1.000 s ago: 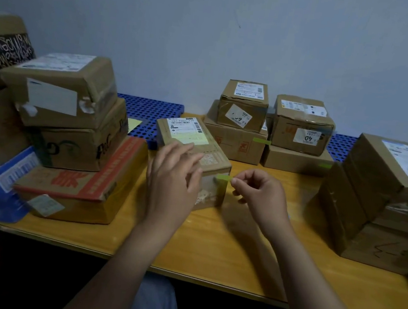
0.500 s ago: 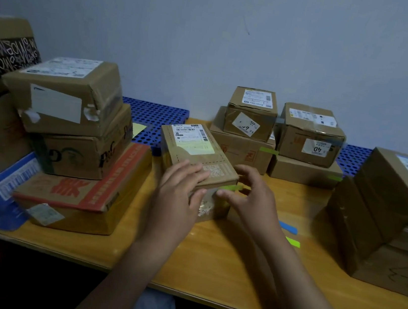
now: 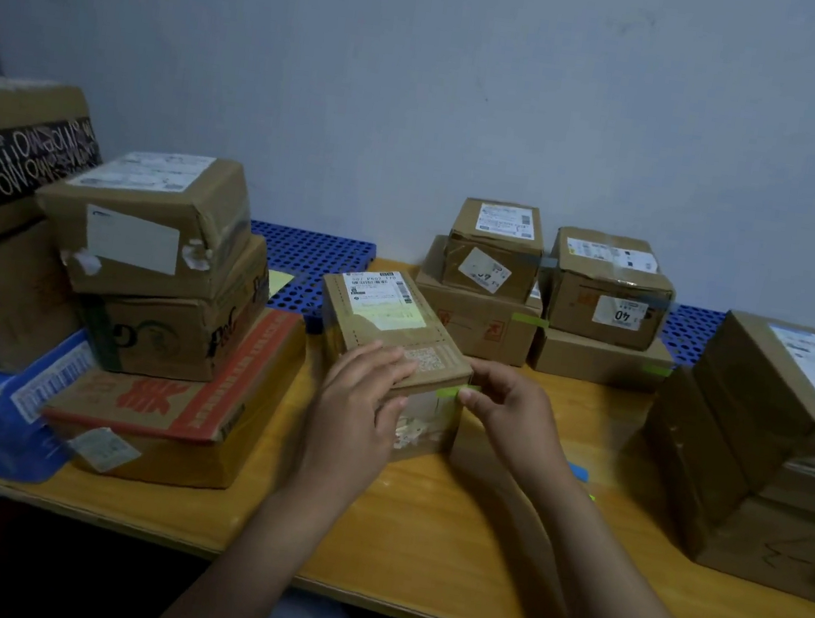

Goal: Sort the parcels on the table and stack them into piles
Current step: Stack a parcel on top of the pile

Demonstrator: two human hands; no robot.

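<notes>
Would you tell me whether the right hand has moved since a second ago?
Yes. The right hand has come leftward onto the middle parcel, thumb on the green tape at its near right corner.

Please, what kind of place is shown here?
Probably a small parcel sorting spot, though I cannot be sure. Piles of labelled cardboard parcels stand on a wooden table, one box marked 40 sits at the back, and the right hand pinches a green tape tag at the middle parcel.
</notes>
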